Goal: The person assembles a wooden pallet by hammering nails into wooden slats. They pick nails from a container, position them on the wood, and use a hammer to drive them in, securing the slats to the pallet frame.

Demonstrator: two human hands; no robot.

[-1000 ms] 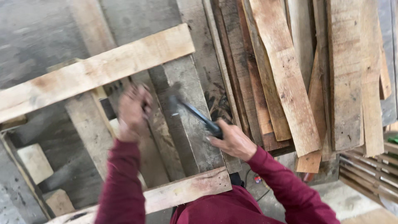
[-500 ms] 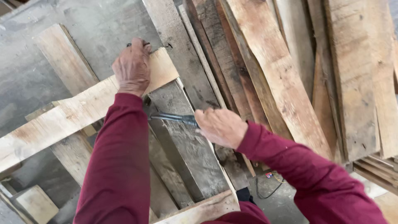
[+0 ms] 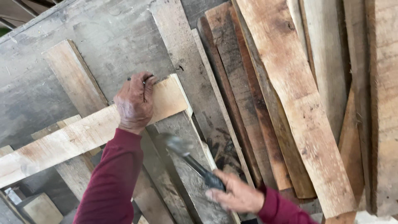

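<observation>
Pale raw wood fills nearly everything in sight; the person's left hand (image 3: 135, 103) lies flat on the end of a light board (image 3: 87, 135) that runs across the grey frame slats (image 3: 188, 166), its fingers curled over the board's top edge and pinching what looks like a small dark nail (image 3: 129, 79), though it is too small to be sure; the right hand (image 3: 236, 195) is closed firmly round the dark grip of a hammer (image 3: 188, 155), whose metal head is blurred and hangs just below and to the right of the left hand, above the slats and apart from the board; my reading is that this is the nailing step, the board being fixed across the frame, with the hammer caught mid-swing; the blow to come calls for the head to land square on the nail beside those fingertips, so the left fingers need to stay low and clear, and the board must not slip on the slats; to the right a loose stack of long planks (image 3: 290, 103), some reddish-brown and some pale, leans side by side; a small pale wood block (image 3: 39, 209) sits at the lower left; I see no packages, labels or signs anywhere here.
</observation>
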